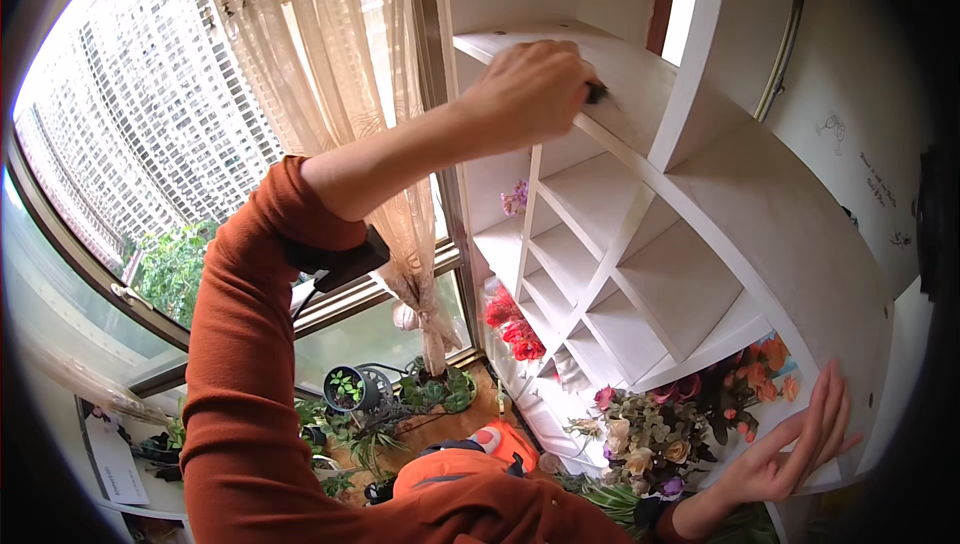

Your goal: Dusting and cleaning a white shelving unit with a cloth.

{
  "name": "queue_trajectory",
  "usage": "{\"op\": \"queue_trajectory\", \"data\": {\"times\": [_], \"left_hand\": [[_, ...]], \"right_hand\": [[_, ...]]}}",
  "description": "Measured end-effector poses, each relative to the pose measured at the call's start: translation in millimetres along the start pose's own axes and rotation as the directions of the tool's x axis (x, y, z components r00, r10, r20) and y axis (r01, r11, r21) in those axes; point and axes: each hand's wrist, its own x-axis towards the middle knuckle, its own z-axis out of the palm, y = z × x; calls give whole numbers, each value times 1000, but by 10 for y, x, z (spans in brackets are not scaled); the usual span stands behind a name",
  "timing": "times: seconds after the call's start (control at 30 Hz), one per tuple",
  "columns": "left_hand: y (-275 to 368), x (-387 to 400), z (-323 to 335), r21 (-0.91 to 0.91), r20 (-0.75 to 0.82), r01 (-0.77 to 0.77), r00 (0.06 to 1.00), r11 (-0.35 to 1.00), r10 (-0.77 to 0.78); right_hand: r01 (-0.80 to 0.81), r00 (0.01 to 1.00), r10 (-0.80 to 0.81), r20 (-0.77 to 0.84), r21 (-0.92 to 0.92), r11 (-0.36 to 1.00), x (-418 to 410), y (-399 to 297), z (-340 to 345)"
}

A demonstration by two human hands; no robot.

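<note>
My left hand (529, 90) is closed around a small black brush-like tool (596, 92), most of it hidden in the fist. The tool's dark end meets the top board (637, 86) of a white shelf unit, left of an upright panel (694, 56). Lower right, my right hand (795, 431) rests with fingers extended against the curved outer board (817, 244) of the same unit. I see nothing in its grasp. Below that board, the unit's diagonal compartments (600, 199) show bare white surfaces.
Artificial flowers (637, 439) crowd the lower shelf near my right arm. Red flowers (514, 326) stand deeper in the unit. A sheer curtain (330, 56) hangs before the window at left. Potted plants (349, 390) and an orange bag-like item (506, 443) are on the floor below.
</note>
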Motion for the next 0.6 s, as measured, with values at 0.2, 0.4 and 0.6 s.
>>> {"op": "queue_trajectory", "data": {"times": [0.2, 0.4, 0.6], "left_hand": [[563, 23, -79, -100, 82, -81, 993, 992, 89], [-182, 315, -133, -155, -41, 82, 995, 985, -89], [-1510, 226, 101, 188, 1, 404, 911, 895, -412]], "right_hand": [[-4, 1000, 4, 26, 17, 1000, -2, -1, -45], [21, 999, -20, 31, -36, 999, 4, 24, -135], [26, 999, -26, 40, 2, 1000, 15, -23, -6]]}}
